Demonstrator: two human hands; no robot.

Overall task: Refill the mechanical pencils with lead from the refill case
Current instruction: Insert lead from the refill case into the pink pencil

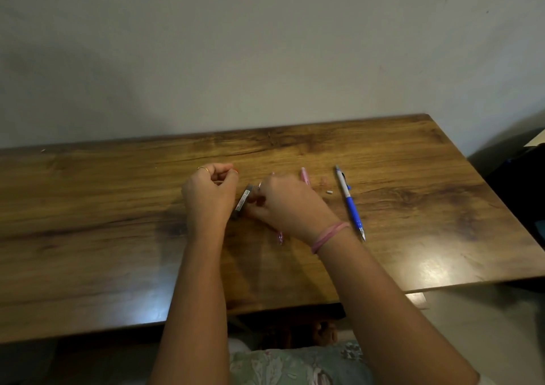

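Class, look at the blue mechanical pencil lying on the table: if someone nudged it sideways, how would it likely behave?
The blue mechanical pencil looks slim and round, so it would probably roll, though its clip may stop it. It likely stays stiff and feels light. The glossy wooden table suggests easy sliding.

There's a printed label on the refill case (243, 200) I've got between my hands, but it's way too small and blurry to read anything off it.

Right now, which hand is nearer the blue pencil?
The right hand. It is at the refill case, with a strip of bare table between it and the blue pencil to its right. The left hand is farther left, beyond the case.
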